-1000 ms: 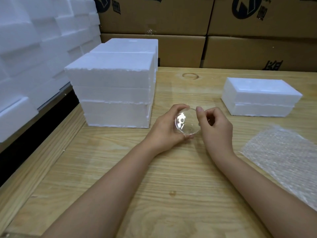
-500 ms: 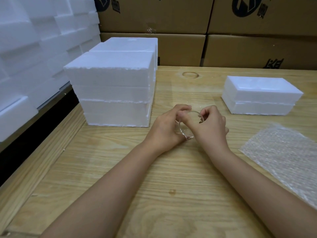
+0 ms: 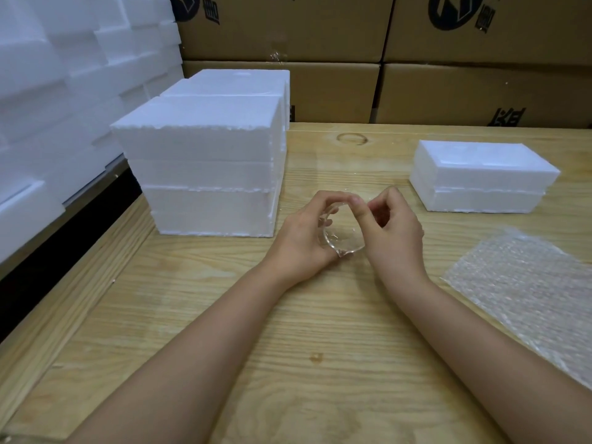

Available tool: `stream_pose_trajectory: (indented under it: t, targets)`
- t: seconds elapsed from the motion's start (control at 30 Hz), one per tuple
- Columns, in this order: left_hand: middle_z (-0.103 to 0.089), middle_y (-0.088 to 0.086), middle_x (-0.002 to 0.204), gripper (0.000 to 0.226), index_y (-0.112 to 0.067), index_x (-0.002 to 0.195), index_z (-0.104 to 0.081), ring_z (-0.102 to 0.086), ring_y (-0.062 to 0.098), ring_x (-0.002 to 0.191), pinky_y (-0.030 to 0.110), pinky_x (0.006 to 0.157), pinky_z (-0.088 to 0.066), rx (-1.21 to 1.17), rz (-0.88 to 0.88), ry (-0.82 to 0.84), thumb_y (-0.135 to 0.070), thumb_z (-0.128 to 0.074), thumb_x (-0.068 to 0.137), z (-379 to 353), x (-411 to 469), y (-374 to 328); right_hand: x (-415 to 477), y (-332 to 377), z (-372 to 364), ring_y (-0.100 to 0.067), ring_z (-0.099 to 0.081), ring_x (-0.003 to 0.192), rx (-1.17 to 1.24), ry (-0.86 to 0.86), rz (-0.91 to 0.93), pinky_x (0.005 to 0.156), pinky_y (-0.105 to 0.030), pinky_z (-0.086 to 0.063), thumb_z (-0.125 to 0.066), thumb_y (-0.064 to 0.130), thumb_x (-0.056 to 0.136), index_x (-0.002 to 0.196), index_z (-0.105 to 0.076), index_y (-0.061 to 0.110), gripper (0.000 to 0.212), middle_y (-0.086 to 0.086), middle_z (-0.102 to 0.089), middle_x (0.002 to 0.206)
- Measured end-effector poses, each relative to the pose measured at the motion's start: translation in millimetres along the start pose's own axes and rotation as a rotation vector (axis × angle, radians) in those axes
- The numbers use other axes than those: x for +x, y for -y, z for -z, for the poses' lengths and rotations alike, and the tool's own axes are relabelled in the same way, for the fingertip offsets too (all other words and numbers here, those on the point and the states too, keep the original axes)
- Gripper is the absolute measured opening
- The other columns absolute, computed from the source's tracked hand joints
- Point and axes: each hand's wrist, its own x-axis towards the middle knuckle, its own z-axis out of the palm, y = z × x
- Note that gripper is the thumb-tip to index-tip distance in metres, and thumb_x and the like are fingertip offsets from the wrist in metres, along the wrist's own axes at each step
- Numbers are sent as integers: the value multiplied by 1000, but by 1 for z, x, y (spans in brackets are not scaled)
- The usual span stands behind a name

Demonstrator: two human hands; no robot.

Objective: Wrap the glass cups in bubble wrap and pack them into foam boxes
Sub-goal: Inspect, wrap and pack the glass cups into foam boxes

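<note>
Two hands meet over the middle of the wooden bench (image 3: 288,347), with a clear glass cup (image 3: 344,243) held between them just above the boards. The left hand (image 3: 304,238) curls round the cup from its left side, forefinger arched over the top and thumb underneath. The right hand (image 3: 395,233) closes in from the other side. Its fingers are bent into a loose hook, and its thumb presses the cup's rim beside the left forefinger tip, so that the two hands touch there. The cup lies tilted, its mouth towards the left palm as far as the glare on the glass lets one judge.

A sheet of bubble wrap (image 3: 525,290) lies flat along the bench's right edge, apart from both hands. Towards the far right corner sits a closed foam box (image 3: 480,174) on its own. Along the left edge stands a stack of foam boxes (image 3: 208,177), with a second stack (image 3: 240,86) directly behind it at the far left corner. Printed cardboard cartons (image 3: 320,36) rise behind the far edge, and loose foam pieces (image 3: 64,78) are piled beyond the left edge.
</note>
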Motion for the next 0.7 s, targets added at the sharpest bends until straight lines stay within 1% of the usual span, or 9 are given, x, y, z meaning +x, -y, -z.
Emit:
stream_pose_trajectory:
  t: [0.07, 0.13, 0.17, 0.23, 0.3, 0.4, 0.47, 0.57, 0.7]
  targets:
    - [-56, -16, 126, 67, -36, 116, -46, -58, 7, 115, 24, 93, -49, -28, 16, -9, -12, -86, 68, 1, 0, 0, 2, -2, 4, -4, -44, 60, 73, 33, 34, 70, -28, -37, -64, 37, 88, 66, -46, 22, 32, 11, -47, 61]
    - [-56, -16, 126, 69, -37, 113, -47, -57, 10, 116, 27, 96, -48, -72, 43, -26, -10, -88, 65, 1, 1, 1, 6, -5, 8, -10, -47, 64, 111, 86, 58, 63, -25, -38, -64, 27, 89, 67, -50, 19, 28, 6, -52, 65]
    - [-56, -16, 125, 72, -38, 112, -47, -57, 10, 116, 27, 97, -48, -96, 63, -34, -8, -88, 63, 2, 1, 2, 8, -6, 9, -14, -51, 67, 129, 122, 68, 64, -24, -40, -64, 23, 90, 69, -53, 20, 24, 6, -54, 68]
    - [-55, -17, 123, 76, -35, 114, -48, -57, 8, 115, 23, 96, -47, -135, 106, -41, -2, -89, 59, 3, 3, 2, 11, -9, 13, -12, -55, 72, 168, 205, 90, 65, -18, -42, -64, 17, 90, 75, -59, 22, 16, 8, -59, 75]
    - [-55, -18, 123, 77, -29, 117, -50, -57, 8, 112, 19, 93, -47, -173, 141, -33, 2, -88, 58, 5, 3, 4, 14, -13, 18, -9, -55, 77, 183, 293, 106, 68, -15, -43, -65, 11, 88, 86, -63, 24, 13, 1, -62, 86]
    - [-57, -16, 122, 78, -27, 118, -52, -58, 10, 108, 16, 85, -49, -217, 183, -29, 4, -88, 57, 7, 3, 4, 19, -15, 23, -17, -56, 89, 208, 421, 105, 80, -21, -50, -69, 2, 82, 96, -63, 22, 25, -20, -59, 106]
    - [-59, -10, 121, 78, -27, 119, -53, -59, 11, 106, 17, 83, -51, -217, 192, -31, 3, -89, 56, 7, 3, 4, 19, -15, 23, -16, -58, 91, 222, 468, 90, 83, -20, -52, -72, -3, 78, 96, -61, 23, 33, -26, -57, 110]
    - [-60, -2, 123, 80, -28, 119, -53, -60, 17, 106, 23, 87, -52, -202, 195, -27, 1, -90, 55, 7, 4, 4, 20, -18, 23, -2, -59, 86, 199, 470, 89, 85, -18, -51, -77, -1, 73, 95, -59, 23, 37, -24, -58, 108]
    - [-61, -14, 112, 80, -24, 121, -55, -63, 8, 97, 22, 85, -52, -167, 181, -19, -1, -91, 54, 7, 3, 3, 20, -19, 23, 4, -57, 81, 107, 443, 117, 81, -14, -50, -86, 13, 64, 91, -55, 28, 44, -11, -60, 100]
